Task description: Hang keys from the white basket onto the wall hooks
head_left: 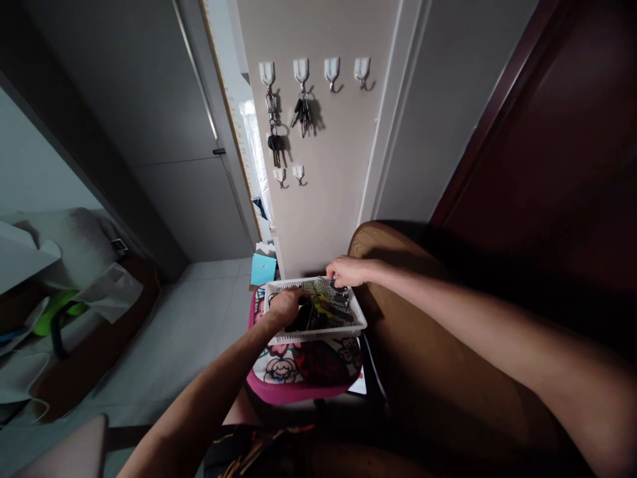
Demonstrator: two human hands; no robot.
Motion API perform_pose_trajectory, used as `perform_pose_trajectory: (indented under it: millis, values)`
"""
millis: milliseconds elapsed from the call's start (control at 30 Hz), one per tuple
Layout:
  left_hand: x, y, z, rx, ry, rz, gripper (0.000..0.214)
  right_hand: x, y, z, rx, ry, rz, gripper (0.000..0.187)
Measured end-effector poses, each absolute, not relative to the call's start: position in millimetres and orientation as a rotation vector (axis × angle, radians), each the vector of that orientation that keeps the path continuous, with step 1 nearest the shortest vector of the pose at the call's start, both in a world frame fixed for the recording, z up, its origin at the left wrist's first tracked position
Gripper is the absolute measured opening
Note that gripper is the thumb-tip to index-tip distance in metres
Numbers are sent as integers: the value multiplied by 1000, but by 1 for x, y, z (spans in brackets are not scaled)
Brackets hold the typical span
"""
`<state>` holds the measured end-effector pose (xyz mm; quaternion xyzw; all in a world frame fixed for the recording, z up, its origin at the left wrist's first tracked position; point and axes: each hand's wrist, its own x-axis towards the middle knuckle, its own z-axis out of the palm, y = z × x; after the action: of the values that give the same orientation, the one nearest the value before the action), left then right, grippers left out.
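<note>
A white plastic basket (359, 324) sits on a pink-edged stool with a flowered cover (279, 368). Inside the basket lie dark-handled tools (343, 313) and a yellow-green item (324, 309), too jumbled to name one by one. My left hand (286, 307) reaches into the basket's left part, its fingers curled at dark things; what they grip is hidden. Over the far right corner, my right hand (346, 271) is closed in a pinch. A small dark object (340, 285) shows just under its fingertips, too small to identify.
On the wall, white hooks (332, 70) hang, two bearing key bunches (303, 114). A brown wooden surface (413, 318) stands close on the right. A light blue box (263, 269) is behind the stool, left of the wall. Bags and a green item (60, 309) lie far left.
</note>
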<state>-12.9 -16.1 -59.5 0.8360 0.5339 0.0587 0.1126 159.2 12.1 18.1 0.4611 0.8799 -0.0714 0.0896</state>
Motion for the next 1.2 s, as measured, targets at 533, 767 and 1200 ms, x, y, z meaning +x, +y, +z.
perform_pose_trajectory:
  millis: [533,767,1200]
  values:
    - [-19,-8,-51,2364,1630,211,21,152,5,4,1290,2506,-174,25]
    - [-9,-6,-16,2182,1435,408,20,148,1,10,1234,2535,-234,27]
    - [-5,-11,-24,1428,1138,829,17,141,-2,11,1349,2743,-610,36]
